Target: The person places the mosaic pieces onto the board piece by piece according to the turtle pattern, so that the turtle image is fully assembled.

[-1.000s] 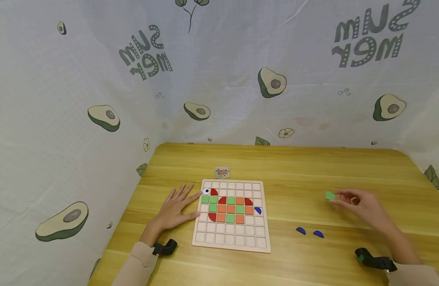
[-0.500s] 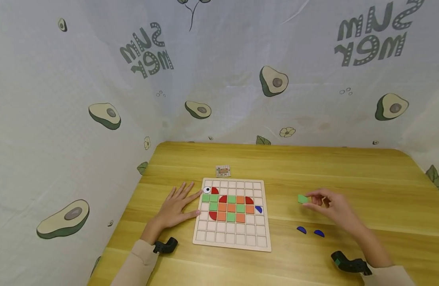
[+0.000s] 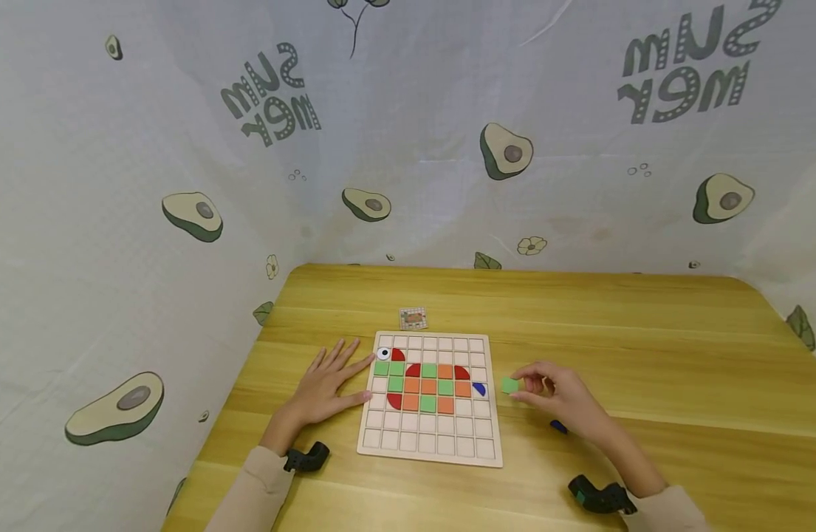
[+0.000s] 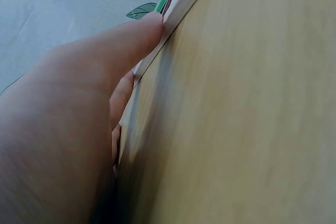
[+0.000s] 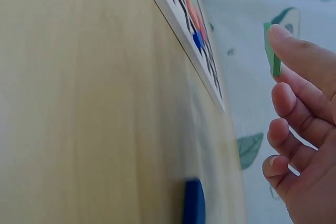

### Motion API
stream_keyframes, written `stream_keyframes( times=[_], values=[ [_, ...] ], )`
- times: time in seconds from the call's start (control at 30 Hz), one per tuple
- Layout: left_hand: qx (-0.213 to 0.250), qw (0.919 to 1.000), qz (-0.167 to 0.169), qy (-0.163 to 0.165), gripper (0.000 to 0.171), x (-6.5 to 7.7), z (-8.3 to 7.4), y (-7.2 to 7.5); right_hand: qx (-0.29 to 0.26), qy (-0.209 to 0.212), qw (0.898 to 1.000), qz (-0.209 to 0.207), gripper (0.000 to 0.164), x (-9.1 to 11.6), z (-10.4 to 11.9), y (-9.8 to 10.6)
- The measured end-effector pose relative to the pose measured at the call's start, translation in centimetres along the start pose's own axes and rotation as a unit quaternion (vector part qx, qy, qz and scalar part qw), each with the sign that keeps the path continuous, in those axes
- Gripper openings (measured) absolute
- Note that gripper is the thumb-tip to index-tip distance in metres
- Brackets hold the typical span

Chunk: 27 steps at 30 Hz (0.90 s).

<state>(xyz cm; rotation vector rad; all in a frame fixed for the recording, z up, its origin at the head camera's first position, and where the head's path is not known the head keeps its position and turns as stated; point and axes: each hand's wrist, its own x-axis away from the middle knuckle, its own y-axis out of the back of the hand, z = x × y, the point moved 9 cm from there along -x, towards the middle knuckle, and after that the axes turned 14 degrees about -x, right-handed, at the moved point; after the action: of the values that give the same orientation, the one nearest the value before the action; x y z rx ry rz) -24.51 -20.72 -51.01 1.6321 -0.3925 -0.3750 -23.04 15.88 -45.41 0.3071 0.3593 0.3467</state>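
A wooden grid board (image 3: 430, 445) lies on the table, bearing green, orange and red tiles, a blue half-round piece (image 3: 479, 389) and a round eye piece (image 3: 383, 354). My left hand (image 3: 324, 386) lies flat with fingers spread, thumb and index fingertips at the board's left edge. In the left wrist view the thumb (image 4: 142, 35) touches that edge. My right hand (image 3: 560, 399) pinches a green square tile (image 3: 509, 385) between thumb and index finger, just off the board's right edge. The right wrist view shows this green tile (image 5: 272, 50) on edge, raised above the table.
A blue half-round piece (image 3: 558, 426) lies on the table beneath the right hand. Behind the board sits a small picture card (image 3: 413, 318). A white curtain (image 3: 414, 148) printed with avocados hangs along the table's back and left sides.
My right hand has carried the green tile leftward from the right side of the table toward the board. It now covers one of the two loose blue pieces. The left hand stays put.
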Motion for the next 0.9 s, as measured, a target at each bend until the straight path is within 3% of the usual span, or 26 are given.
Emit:
stream_keyframes(
  times=[0.4, 0.9],
  values=[
    [0.002, 1.0, -0.001, 0.003, 0.071, 0.1, 0.0, 0.2, -0.036, -0.014, 0.998, 0.048, 0.02, -0.9, 0.4, -5.3],
    [0.003, 1.0, 0.001, 0.006, 0.071, 0.1, 0.1, 0.0, -0.026, -0.026, 0.997, 0.067, 0.021, -1.3, -0.1, -7.3]
  ],
)
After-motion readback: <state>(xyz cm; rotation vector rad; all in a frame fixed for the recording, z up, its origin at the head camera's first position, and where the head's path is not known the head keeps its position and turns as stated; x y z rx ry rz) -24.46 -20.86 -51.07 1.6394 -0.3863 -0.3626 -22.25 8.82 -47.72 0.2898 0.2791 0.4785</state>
